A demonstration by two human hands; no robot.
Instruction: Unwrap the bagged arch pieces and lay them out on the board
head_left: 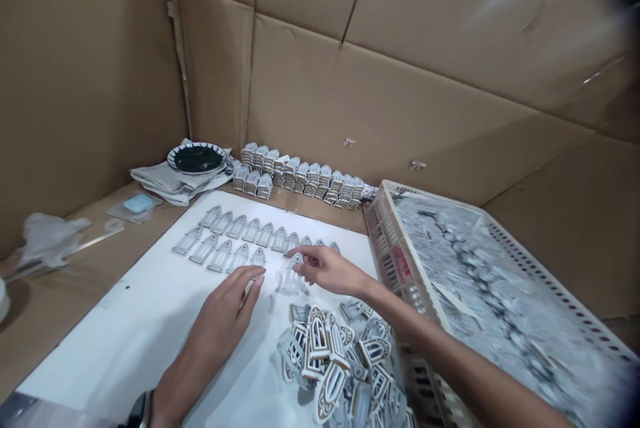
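My right hand (327,271) pinches a small white arched window piece (295,275) above the white board (150,301); the piece is slightly blurred. My left hand (227,305) is loosely curled, thumb and fingertips a little apart, just below the last arched piece (258,259) of the front row. Behind that row lies a longer row of similar arched pieces (253,230), partly hidden by my right hand. A heap of loose arched pieces (333,355), some showing gold-brown patterned faces, lies below my right forearm.
Stacks of arched pieces (300,178) line the cardboard back wall. A plate of dark green stuff (197,159) rests on folded cloths (165,181). A blue item in plastic (139,203) lies at left. A white crate (425,281) of plastic-wrapped things stands at right.
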